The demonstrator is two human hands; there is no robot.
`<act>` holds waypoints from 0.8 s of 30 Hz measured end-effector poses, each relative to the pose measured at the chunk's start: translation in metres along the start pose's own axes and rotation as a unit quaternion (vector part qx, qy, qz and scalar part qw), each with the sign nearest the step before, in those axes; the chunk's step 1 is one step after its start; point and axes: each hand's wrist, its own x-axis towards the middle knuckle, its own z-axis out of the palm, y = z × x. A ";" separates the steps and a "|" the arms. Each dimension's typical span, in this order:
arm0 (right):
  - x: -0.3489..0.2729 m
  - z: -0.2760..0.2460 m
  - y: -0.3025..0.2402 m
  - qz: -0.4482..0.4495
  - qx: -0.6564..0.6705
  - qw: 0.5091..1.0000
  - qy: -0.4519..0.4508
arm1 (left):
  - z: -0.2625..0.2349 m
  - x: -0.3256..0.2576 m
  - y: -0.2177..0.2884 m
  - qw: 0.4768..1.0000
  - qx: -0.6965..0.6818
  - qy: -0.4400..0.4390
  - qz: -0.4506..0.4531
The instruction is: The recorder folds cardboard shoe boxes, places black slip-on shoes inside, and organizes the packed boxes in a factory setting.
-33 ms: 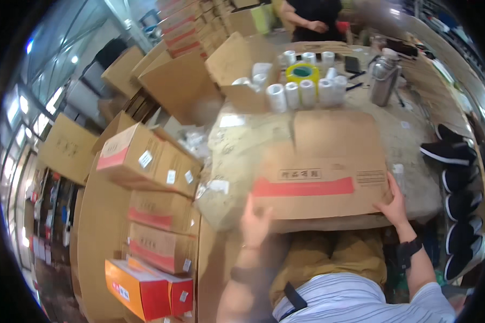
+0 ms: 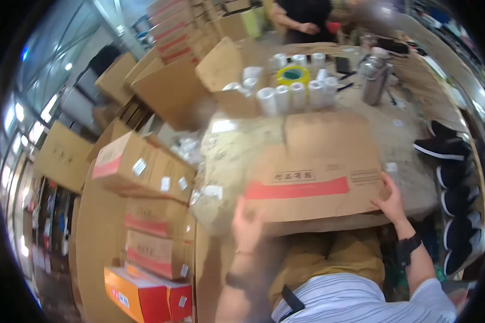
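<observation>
A brown cardboard box (image 2: 318, 161) with a red stripe lies on the table (image 2: 409, 129) right in front of me, one flap raised at the back. My left hand (image 2: 248, 229) grips its near left edge and looks blurred. My right hand (image 2: 390, 199) holds its near right corner, fingers over the edge. Each wrist carries a dark band.
Behind the box stand several white rolls (image 2: 291, 97), a yellow tape roll (image 2: 293, 75), a metal flask (image 2: 374, 81) and an open carton (image 2: 221, 70). Black shoes (image 2: 442, 145) line the right. Stacked cartons (image 2: 145, 167) and an orange box (image 2: 140, 296) crowd the left. Another person (image 2: 302, 19) stands beyond the table.
</observation>
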 end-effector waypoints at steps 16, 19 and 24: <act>0.031 -0.070 -0.140 -0.110 0.108 0.986 -0.060 | 0.022 0.094 0.112 0.966 -0.108 -0.099 0.211; 0.030 -0.043 -0.186 -0.384 -0.265 0.883 0.052 | 0.016 0.145 0.087 0.966 -0.182 -0.162 0.085; 0.118 0.013 -0.111 -0.068 -0.062 0.973 -0.210 | 0.036 0.142 0.115 0.952 -0.160 -0.260 0.030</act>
